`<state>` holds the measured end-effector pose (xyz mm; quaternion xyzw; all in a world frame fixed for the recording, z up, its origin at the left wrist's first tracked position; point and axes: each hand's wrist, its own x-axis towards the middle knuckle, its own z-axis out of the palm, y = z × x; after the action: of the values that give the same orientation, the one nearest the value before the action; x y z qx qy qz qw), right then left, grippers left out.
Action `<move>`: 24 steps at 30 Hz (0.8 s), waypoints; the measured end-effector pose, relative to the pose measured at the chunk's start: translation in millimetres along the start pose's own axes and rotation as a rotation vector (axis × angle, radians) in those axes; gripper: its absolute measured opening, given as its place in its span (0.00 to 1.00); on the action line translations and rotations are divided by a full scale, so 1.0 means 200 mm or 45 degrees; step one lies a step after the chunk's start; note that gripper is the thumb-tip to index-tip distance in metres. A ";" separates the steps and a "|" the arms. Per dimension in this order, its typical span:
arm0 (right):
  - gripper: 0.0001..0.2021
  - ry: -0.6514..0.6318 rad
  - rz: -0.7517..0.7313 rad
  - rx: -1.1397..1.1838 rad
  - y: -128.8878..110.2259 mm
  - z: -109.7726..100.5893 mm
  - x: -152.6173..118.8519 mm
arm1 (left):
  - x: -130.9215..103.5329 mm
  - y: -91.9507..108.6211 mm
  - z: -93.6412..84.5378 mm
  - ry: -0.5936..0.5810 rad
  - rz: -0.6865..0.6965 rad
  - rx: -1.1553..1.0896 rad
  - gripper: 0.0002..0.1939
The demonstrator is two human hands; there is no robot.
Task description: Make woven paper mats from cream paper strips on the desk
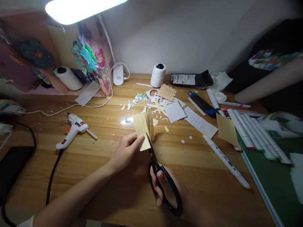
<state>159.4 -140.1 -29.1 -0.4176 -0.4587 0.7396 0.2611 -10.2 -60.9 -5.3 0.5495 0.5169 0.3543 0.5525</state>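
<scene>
A piece of pale yellow paper point(140, 124) is pinched between the thumb and fingers of my left hand point(126, 149). Thin strips, cut partway, hang along its right side, and some bend away. My right hand point(163, 186) grips black-handled scissors point(155, 162), with fingers through both loops. The scissor blades point away from me and meet the paper's right edge beside my left thumb. How far the blades are apart is hard to make out. Just beyond the paper lies a heap of colourful paper scraps point(139, 99).
A white glue gun point(74, 129) lies at the left, its cable running toward me. At the back stand a thread spool point(158, 75) and a woven paper square point(167, 92). To the right are a utility knife point(202, 104), a white marker point(226, 160) and several more markers point(251, 130).
</scene>
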 end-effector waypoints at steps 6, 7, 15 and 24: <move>0.29 -0.008 -0.019 -0.001 -0.02 0.00 0.02 | 0.00 -0.01 0.00 -0.054 -0.054 -0.035 0.20; 0.30 -0.011 -0.022 0.005 -0.02 0.00 0.02 | 0.00 -0.01 0.00 -0.067 -0.055 -0.033 0.21; 0.29 0.043 0.021 -0.093 -0.01 -0.02 0.03 | 0.00 0.01 0.01 -0.074 -0.033 -0.039 0.22; 0.28 -0.019 0.017 -0.078 -0.01 -0.02 0.02 | 0.01 -0.05 -0.01 0.038 -0.054 -0.025 0.18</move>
<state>161.3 -134.7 -29.0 -0.4231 -0.4802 0.7300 0.2397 -14.1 -58.9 -14.4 0.5276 0.5334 0.3557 0.5573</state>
